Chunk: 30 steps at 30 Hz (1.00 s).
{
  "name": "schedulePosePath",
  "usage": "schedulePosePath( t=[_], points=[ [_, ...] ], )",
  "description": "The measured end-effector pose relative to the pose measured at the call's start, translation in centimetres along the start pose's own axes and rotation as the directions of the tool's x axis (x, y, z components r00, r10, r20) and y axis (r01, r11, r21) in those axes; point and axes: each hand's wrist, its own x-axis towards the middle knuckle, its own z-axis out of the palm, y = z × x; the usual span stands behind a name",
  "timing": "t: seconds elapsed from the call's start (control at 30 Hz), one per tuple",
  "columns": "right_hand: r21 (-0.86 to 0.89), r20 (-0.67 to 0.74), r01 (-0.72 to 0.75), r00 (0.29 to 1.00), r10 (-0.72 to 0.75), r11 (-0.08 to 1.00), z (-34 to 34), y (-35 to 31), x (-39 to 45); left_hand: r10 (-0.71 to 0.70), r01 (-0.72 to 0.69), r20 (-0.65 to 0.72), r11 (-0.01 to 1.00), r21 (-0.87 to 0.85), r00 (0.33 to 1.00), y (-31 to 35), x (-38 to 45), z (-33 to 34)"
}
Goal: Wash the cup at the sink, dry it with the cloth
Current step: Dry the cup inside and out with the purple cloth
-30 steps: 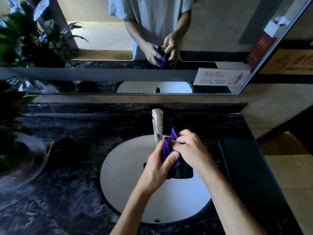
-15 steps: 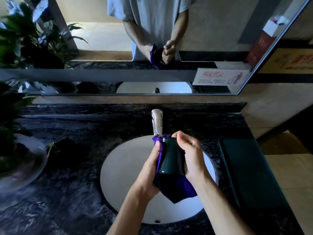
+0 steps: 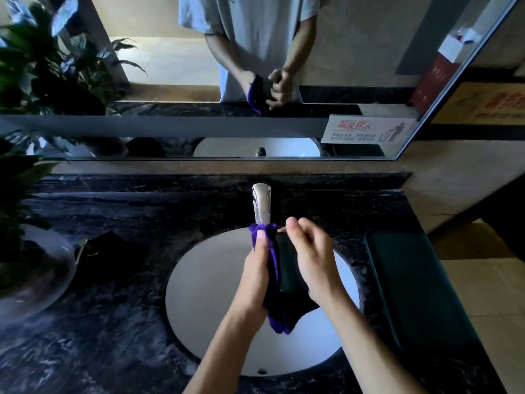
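Gripping dark cup (image 3: 288,265) in purple cloth (image 3: 272,251), both hands' grip closed, tap (image 3: 261,204) just behind.

You are looking down on a dark, veined marble countertop (image 3: 119,322) that runs the width of the view; a raised ledge of the same stone (image 3: 170,183) sits along its back edge; above that a wide mirror (image 3: 159,66) fills the wall, its right edge slanting upward; a small printed sign (image 3: 366,133) is stuck at the mirror's lower right corner; a leafy green plant (image 3: 31,81) stands at your far left in a clear glass bowl (image 3: 42,280); a dark green tray (image 3: 420,285) lies on the counter to your right; beyond it you see beige floor tiles (image 3: 488,282); the light is dim and bluish.
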Motion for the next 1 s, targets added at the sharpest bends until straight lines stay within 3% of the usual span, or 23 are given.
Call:
schedulePosePath(
  t=[0.1, 0.17, 0.33, 0.53, 0.63, 0.73, 0.93, 1.0],
  points=[
    [0.137, 0.023, -0.031, 0.999, 0.028, 0.99, -0.4, 0.9, 0.2, -0.007, 0.007, -0.017, 1.0, 0.017, 1.0, -0.2, 0.1, -0.1],
    [0.057, 0.006, 0.005, 1.0, -0.005, 0.998, -0.4, 1.5, 0.2, 0.084, -0.08, -0.045, 0.993, 0.086, 0.995, -0.4, -0.1, -0.2],
    [-0.129, -0.105, -0.101, 0.991, 0.088, 0.986, 0.3, 1.6, -0.5, 0.317, -0.281, -0.15, 0.935, 0.216, 0.937, -2.0, -1.1, 1.2],
    [-0.076, -0.078, -0.149, 0.987, 0.143, 0.986, 0.9, 1.8, -0.9, 0.342, -0.304, -0.208, 0.933, 0.192, 0.917, -1.5, -1.4, 1.5],
    [0.087, 0.02, -0.197, 0.98, 0.196, 0.977, 0.3, 2.3, -0.9, 0.381, -0.328, -0.193, 0.909, 0.257, 0.904, -0.7, -1.3, 1.3],
    [0.153, 0.173, -0.299, 0.947, 0.272, 0.942, 0.3, 2.3, -1.7, 0.502, -0.418, -0.186, 0.836, 0.356, 0.845, 0.2, -1.4, 1.0],
    [0.004, 0.221, -0.273, 0.939, 0.265, 0.962, -0.3, 1.0, -1.4, 0.594, -0.522, -0.01, 0.715, 0.466, 0.805, 0.8, -1.4, -0.8],
    [-0.048, 0.234, -0.223, 0.945, 0.228, 0.974, -1.1, -0.1, -1.0, 0.582, -0.536, 0.033, 0.723, 0.437, 0.812, 1.2, -1.6, -1.3]
  ],
)
